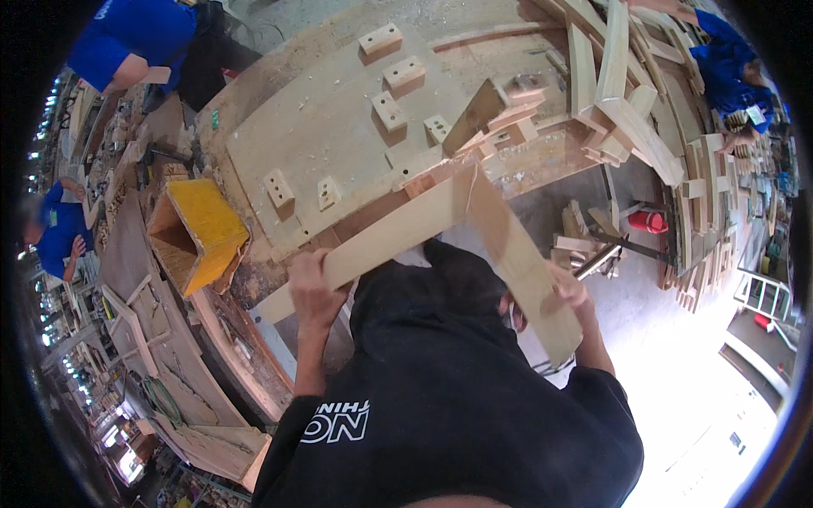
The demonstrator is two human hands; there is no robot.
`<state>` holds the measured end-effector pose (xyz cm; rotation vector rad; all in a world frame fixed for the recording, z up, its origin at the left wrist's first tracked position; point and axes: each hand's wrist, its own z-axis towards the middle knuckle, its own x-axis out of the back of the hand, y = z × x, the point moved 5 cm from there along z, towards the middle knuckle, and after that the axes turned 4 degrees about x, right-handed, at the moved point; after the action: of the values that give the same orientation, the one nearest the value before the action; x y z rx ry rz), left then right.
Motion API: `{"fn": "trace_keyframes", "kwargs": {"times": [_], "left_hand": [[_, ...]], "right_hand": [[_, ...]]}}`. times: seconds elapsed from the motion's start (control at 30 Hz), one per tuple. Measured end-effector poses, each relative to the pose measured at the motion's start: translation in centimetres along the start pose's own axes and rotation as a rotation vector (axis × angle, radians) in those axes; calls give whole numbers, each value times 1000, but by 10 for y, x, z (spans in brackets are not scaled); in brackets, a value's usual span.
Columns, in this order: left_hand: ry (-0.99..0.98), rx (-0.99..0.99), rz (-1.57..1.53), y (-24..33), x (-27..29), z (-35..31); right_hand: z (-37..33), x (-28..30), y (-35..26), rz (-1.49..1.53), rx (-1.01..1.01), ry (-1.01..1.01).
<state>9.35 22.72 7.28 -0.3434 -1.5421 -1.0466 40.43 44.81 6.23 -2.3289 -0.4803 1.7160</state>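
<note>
Sweatshirt (pixel 474 415) (lettered), 2 handheld boards (pixel 402 227)

The left hand (pixel 312 289) grips a pale board (pixel 402 227), the right hand (pixel 571 286) a second board (pixel 515 252); the two meet at an angle, though whether they are joined is hard to tell. Beyond, drilled wooden blocks (pixel 389 111) rest on the tabletop (pixel 309 148), a yellow-sided box (pixel 220 229) toward its left.

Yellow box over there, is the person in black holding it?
No, the left hand grips the left board and the right hand the right board, while the yellow box sits apart, farther left.
</note>
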Motion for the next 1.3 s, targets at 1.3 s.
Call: {"fn": "trace_keyframes", "kwargs": {"times": [1.3], "left_hand": [[-855, -58, -627, 8, -145, -50]], "right_hand": [[-53, -83, -197, -2296, 989, 1216]]}}
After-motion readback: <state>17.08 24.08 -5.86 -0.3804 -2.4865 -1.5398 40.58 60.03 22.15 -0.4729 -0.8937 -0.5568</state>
